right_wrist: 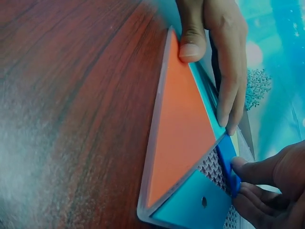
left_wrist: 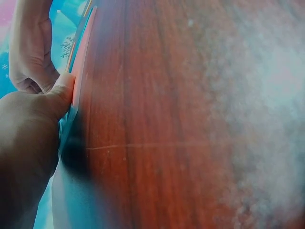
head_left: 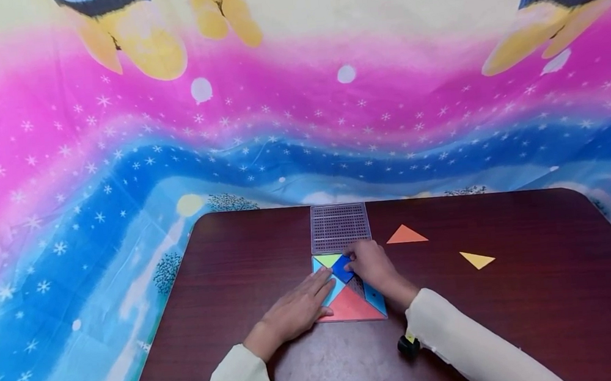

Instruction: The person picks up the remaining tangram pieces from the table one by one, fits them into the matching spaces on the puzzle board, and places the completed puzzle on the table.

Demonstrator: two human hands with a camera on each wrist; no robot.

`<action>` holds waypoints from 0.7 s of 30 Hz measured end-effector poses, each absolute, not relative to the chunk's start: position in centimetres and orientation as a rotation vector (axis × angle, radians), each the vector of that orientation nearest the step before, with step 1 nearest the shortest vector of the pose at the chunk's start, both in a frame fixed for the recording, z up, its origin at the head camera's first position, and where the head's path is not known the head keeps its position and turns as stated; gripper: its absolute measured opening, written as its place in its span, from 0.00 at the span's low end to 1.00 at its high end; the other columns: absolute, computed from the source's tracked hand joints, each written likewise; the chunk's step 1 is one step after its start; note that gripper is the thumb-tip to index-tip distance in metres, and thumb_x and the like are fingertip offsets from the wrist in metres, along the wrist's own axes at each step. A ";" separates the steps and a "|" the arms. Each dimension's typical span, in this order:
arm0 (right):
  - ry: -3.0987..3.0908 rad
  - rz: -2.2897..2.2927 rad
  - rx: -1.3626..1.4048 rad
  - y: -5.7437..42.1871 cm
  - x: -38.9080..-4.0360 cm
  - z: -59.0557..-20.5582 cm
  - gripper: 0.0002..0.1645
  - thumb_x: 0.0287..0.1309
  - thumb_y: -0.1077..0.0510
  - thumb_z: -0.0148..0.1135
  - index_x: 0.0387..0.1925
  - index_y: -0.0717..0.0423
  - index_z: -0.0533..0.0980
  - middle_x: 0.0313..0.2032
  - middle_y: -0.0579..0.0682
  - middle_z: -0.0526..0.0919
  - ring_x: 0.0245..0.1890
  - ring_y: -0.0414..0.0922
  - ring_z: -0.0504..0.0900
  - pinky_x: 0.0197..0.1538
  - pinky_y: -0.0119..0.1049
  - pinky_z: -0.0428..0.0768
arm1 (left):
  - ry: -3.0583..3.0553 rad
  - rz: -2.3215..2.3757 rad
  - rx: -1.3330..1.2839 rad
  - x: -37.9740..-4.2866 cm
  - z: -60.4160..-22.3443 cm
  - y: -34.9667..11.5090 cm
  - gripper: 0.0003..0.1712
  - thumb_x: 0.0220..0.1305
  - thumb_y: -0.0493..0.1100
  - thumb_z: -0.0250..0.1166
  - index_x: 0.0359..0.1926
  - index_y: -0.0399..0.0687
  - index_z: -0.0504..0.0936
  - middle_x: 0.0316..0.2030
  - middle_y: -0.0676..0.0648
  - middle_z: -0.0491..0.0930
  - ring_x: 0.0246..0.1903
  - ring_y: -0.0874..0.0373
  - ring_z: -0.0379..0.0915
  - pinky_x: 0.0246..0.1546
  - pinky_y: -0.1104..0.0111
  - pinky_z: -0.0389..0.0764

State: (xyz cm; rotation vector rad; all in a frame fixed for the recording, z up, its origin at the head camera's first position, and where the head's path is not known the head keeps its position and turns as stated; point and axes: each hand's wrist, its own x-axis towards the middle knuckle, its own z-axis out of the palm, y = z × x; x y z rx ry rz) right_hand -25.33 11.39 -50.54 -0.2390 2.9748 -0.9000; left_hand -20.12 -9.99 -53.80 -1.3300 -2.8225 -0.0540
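Currently the right hand (head_left: 372,267) has a pinching grip on the dark-blue piece (head_left: 342,271), thumb on one side, curled fingers on the other. Piece is in the upper middle of a gridded tray (right_wrist: 212,167); cannot tell if it lies fully flat. Left-hand grip released: the left hand (head_left: 300,304) lies with fingers extended over the tray's left part, fingertips on the light-blue triangle (head_left: 336,288), thumb down by the near left corner at the edge of the large red-orange triangle (head_left: 351,306). That triangle fills the tray's near side. Along the right side, a blue piece with a small dark round mark (right_wrist: 195,202); at the far edge, a yellow-green triangle (head_left: 327,260). Bare grid shows between the dark-blue piece, the red-orange triangle and the marked blue one. Directly beyond the tray, a square gridded panel (head_left: 339,227) near the far edge of the counter (head_left: 235,265), which is dark reddish wood. Right of the tray, apart from it: an orange triangle (head_left: 407,235), then farther right and a little nearer, a yellow triangle (head_left: 478,259). Pale sleeves (head_left: 463,335) on both arms. Behind, a printed cloth (head_left: 299,129), pink and blue with white snowflakes.
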 end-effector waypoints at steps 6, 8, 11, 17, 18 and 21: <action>3.041 -0.701 -0.400 11.3 -24.9 -50.4 0.10 0.54 0.59 0.70 0.39 0.57 0.86 0.37 0.51 0.85 0.38 0.45 0.84 0.44 0.42 0.86 | -2.834 -0.081 -1.335 -20.2 -53.9 -10.0 0.35 0.75 0.59 0.43 0.75 0.48 0.54 0.75 0.45 0.49 0.75 0.53 0.40 0.73 0.63 0.54; 3.062 -0.639 -0.449 11.3 -24.7 -50.4 0.08 0.55 0.59 0.69 0.37 0.57 0.86 0.34 0.50 0.83 0.35 0.43 0.82 0.42 0.40 0.86 | -2.832 -0.078 -1.338 -20.2 -53.9 -10.0 0.35 0.75 0.59 0.42 0.75 0.48 0.54 0.75 0.45 0.49 0.75 0.53 0.40 0.73 0.63 0.54; 3.093 -0.557 -0.547 11.3 -24.6 -50.4 0.07 0.57 0.60 0.67 0.36 0.58 0.86 0.33 0.49 0.82 0.33 0.41 0.81 0.40 0.38 0.86 | -2.827 -0.074 -1.340 -20.2 -53.8 -10.0 0.35 0.75 0.59 0.42 0.74 0.47 0.54 0.75 0.45 0.50 0.75 0.52 0.41 0.73 0.62 0.54; 3.139 -0.437 -0.754 11.5 -24.4 -50.7 0.09 0.60 0.64 0.63 0.38 0.57 0.87 0.35 0.47 0.82 0.36 0.40 0.82 0.43 0.35 0.86 | -2.833 -0.087 -1.336 -20.2 -53.8 -10.0 0.35 0.75 0.59 0.42 0.74 0.48 0.55 0.75 0.44 0.49 0.75 0.52 0.41 0.73 0.62 0.56; 3.140 -0.435 -0.774 11.5 -24.3 -50.8 0.09 0.60 0.64 0.63 0.38 0.57 0.87 0.35 0.47 0.82 0.36 0.39 0.82 0.43 0.35 0.86 | -2.833 -0.085 -1.337 -20.2 -53.7 -9.9 0.35 0.75 0.59 0.42 0.74 0.48 0.55 0.75 0.44 0.49 0.75 0.52 0.41 0.73 0.62 0.56; 3.136 -0.429 -0.815 11.7 -24.3 -50.9 0.10 0.60 0.65 0.63 0.39 0.55 0.87 0.36 0.46 0.82 0.36 0.38 0.82 0.42 0.34 0.86 | -2.831 -0.093 -1.340 -20.2 -53.7 -9.9 0.35 0.75 0.59 0.43 0.74 0.48 0.55 0.75 0.44 0.49 0.75 0.52 0.42 0.73 0.62 0.56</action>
